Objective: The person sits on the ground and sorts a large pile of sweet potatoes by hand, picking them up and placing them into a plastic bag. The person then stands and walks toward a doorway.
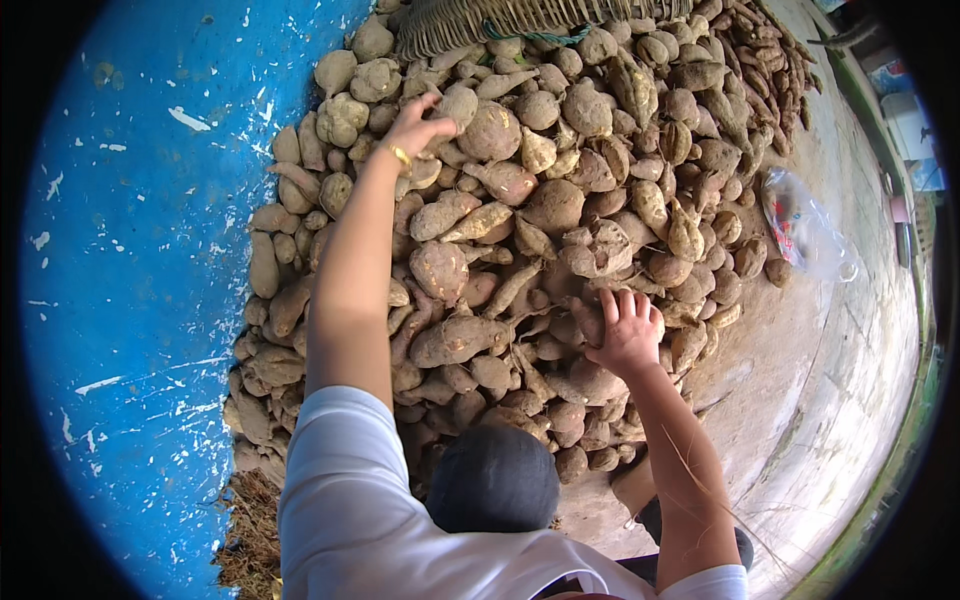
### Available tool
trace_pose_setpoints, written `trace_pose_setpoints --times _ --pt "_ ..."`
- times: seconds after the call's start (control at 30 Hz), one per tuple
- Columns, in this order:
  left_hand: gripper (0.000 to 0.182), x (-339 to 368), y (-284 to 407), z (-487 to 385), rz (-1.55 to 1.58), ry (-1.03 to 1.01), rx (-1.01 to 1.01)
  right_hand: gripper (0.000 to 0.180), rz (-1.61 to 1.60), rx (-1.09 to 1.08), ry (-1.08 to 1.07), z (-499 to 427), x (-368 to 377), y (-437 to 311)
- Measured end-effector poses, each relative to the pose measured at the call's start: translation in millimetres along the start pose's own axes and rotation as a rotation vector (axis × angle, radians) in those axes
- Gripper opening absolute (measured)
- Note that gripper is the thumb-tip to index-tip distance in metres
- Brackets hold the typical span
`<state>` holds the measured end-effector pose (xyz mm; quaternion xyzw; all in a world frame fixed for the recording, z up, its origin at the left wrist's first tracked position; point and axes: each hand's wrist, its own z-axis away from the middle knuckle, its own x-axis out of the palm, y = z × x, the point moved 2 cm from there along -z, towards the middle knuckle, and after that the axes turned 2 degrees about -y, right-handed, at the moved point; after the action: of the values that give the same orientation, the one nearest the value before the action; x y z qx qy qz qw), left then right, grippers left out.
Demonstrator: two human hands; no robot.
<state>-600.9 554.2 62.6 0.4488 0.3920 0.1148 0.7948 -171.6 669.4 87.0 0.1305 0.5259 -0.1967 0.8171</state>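
A large heap of soil-covered sweet potatoes (459,341) lies before me. At the upper left of the heap, my left hand (420,133) has its thumb and fingers spread beside a roundish sweet potato (457,106). The thumb reaches its lower side; whether the hand grips it cannot be told. Lower right, my right hand (630,330) rests palm down on the heap. A reddish, slender sweet potato (585,318) sits between its thumb and index finger. The fingertips partly hide the tubers beneath.
A blue painted wall or panel (150,247) with chipped paint borders the heap's left. Behind stands a woven basket (517,19) with green cord. A clear plastic bag (806,225) lies on the concrete floor (795,352) at right. Dry roots (251,536) are piled lower left. My dark-clad knee (495,478) is close below.
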Motion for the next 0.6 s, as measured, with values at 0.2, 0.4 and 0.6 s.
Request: trace_pose_setpoints --times 0.2,0.4,0.6 --pt "0.089 53 -32 96 1.288 -0.46 0.278 0.101 -0.03 -0.001 -0.041 0 3 2" --pt "0.08 92 -27 151 1.838 -0.584 0.219 0.097 -0.023 -0.011 -0.031 2 1 3" --pt "0.077 87 -27 187 1.778 -0.341 -0.018 0.097 -0.038 -0.015 -0.01 4 7 4"
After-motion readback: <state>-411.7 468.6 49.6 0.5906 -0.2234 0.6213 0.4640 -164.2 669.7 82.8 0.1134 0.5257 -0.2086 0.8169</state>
